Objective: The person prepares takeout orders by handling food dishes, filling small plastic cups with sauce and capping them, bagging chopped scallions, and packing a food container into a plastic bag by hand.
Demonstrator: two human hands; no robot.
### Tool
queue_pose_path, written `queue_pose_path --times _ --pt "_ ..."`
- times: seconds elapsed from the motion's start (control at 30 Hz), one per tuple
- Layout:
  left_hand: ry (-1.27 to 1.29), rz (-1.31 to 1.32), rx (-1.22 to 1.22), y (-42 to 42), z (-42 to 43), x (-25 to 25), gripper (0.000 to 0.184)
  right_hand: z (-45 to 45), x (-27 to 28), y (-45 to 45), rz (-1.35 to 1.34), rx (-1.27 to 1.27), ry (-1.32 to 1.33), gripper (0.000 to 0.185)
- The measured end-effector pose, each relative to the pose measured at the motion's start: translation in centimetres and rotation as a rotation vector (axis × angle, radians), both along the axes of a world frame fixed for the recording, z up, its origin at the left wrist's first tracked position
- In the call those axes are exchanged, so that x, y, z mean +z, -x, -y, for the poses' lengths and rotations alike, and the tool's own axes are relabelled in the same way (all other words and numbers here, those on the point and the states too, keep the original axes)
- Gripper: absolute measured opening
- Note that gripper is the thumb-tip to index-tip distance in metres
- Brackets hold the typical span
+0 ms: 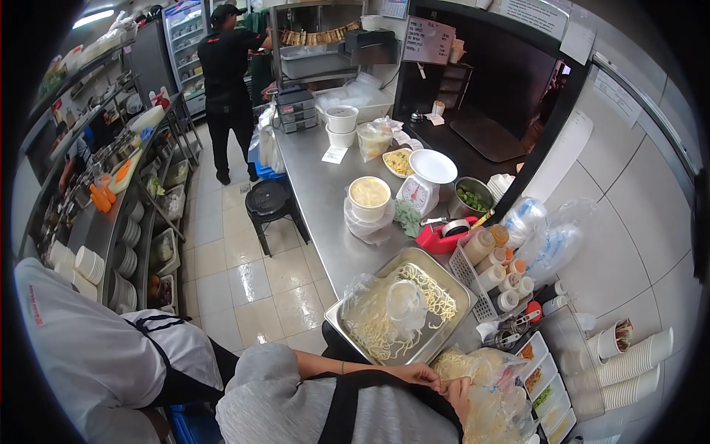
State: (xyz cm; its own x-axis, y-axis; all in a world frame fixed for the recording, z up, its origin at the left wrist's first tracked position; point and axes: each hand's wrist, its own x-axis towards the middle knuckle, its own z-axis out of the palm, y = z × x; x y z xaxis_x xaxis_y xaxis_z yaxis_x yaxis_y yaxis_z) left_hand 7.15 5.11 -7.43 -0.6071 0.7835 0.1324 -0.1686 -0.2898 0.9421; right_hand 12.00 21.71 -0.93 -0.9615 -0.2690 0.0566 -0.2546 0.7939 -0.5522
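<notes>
My left hand (423, 376) and my right hand (460, 396) are close together at the lower centre, fingers pinched at the edge of a clear plastic bag (492, 403) of pale noodles. What exactly the fingertips grip is too small to tell. Just beyond them, a metal tray (464, 296) holds loose noodles (436, 288) and a clear bag with a round container (406, 302). Farther up the steel counter (325, 214) stands a tub of pale food (369, 192), wrapped in plastic, beside a white scale (418, 194).
A red tape dispenser (442, 235), a basket of sauce bottles (473, 277), topping trays (543, 385) and stacked cups (632, 370) line the right. One person (225, 81) stands at the back; another in white (96, 348) is close at left. A black stool (272, 200) stands beside the counter.
</notes>
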Motion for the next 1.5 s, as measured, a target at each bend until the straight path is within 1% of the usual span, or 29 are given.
queue_pose_path --times 0.07,0.13,0.17,0.23,0.33,0.37,0.47,0.5,0.57,0.6,0.67,0.77,0.83,0.87,0.93,0.97,1.03,1.07,1.13,1.17,1.27,1.33,1.37,1.43,1.5 --pt "-0.029 -0.011 0.036 -0.5 -0.3 -0.1 0.024 0.0 0.1 -0.2 0.036 -0.024 -0.018 0.025" --pt "-0.015 0.029 -0.046 -0.2 -0.4 -0.3 0.024 -0.2 -0.9 -0.2 0.034 -0.043 -0.041 0.025" --pt "-0.007 0.049 -0.089 -0.1 -0.5 -0.3 0.024 -0.4 -1.3 -0.1 -0.008 -0.051 0.011 0.026" --pt "0.036 -0.02 0.011 0.0 -0.3 -0.4 0.025 -0.6 -2.1 -0.2 -0.086 -0.079 0.115 0.031" --pt "0.059 -0.12 0.132 -0.4 0.5 1.6 0.021 -1.2 -3.7 -0.6 0.057 -0.206 0.441 0.037" --pt "0.058 -0.174 0.166 -0.4 0.6 2.0 0.019 -0.3 -4.1 -0.8 0.182 -0.341 0.82 0.047" --pt "0.06 -0.294 0.212 -0.4 1.0 2.9 0.017 1.4 -3.5 -0.7 0.13 -0.302 1.149 0.057" --pt "0.062 -0.325 0.222 -0.4 1.0 3.0 0.017 1.7 -3.1 -0.5 0.14 -0.296 1.162 0.058" --pt "0.074 -0.218 0.147 -0.3 1.1 3.1 0.017 2.1 -2.4 -0.6 0.164 -0.28 1.191 0.059" --pt "0.082 -0.165 0.109 -0.3 1.2 3.1 0.018 1.7 -3.0 -0.7 0.137 -0.248 1.157 0.059" --pt "0.093 -0.17 0.114 -0.3 1.0 2.8 0.016 0.7 -4.9 -0.4 0.081 -0.178 1.087 0.058" --pt "0.107 -0.194 0.145 -0.1 0.8 2.2 0.015 1.1 -3.5 -0.7 0.162 -0.275 1.031 0.054" --pt "0.143 -0.227 0.174 0.1 0.8 1.6 0.016 0.4 -3.0 -0.4 0.093 -0.27 0.72 0.049" --pt "0.16 -0.202 0.174 0.2 0.7 1.2 0.017 0.2 -2.8 -0.4 0.062 -0.266 0.564 0.047" --pt "0.191 -0.148 0.176 0.3 0.6 0.4 0.019 1.0 -1.3 -0.2 -0.161 -0.161 0.211 0.037" --pt "0.203 -0.071 0.105 0.5 0.7 0.1 0.019 1.2 -0.8 -0.1 -0.27 -0.105 0.034 0.033" --pt "0.223 0.084 -0.035 0.8 0.9 -0.2 0.021 1.1 -0.9 -0.4 -0.27 -0.044 -0.053 0.026" --pt "0.223 0.088 -0.056 0.7 1.1 -0.1 0.021 1.0 -1.0 -0.4 -0.272 -0.011 -0.096 0.023" --pt "0.223 0.098 -0.097 0.4 1.4 0.2 0.021 0.7 -1.3 -0.8 -0.17 0.054 -0.179 0.017" --pt "0.206 0.096 -0.097 0.2 1.4 0.3 0.021 0.6 -1.4 -1.1 -0.118 0.085 -0.219 0.015" --pt "0.161 0.09 -0.08 -0.8 1.1 -0.3 0.021 0.4 -2.9 -1.3 -0.068 0.09 -0.233 0.014" --pt "0.127 0.083 -0.039 -1.1 0.6 -1.5 0.021 0.6 -1.6 -1.2 -0.008 0.133 -0.196 0.015" --pt "0.14 0.037 -0.019 -1.3 0.5 -1.9 0.021 0.7 -1.2 -1.1 0.02 0.156 -0.178 0.015" --pt "0.164 -0.06 0.025 -1.4 0.4 -2.0 0.021 0.7 -2.5 -1.4 0.021 0.13 -0.236 0.017" --pt "0.305 -0.248 0.002 -0.9 0.4 -1.5 0.018 0.3 -3.1 -2.1 0.055 0.038 -0.271 0.021"
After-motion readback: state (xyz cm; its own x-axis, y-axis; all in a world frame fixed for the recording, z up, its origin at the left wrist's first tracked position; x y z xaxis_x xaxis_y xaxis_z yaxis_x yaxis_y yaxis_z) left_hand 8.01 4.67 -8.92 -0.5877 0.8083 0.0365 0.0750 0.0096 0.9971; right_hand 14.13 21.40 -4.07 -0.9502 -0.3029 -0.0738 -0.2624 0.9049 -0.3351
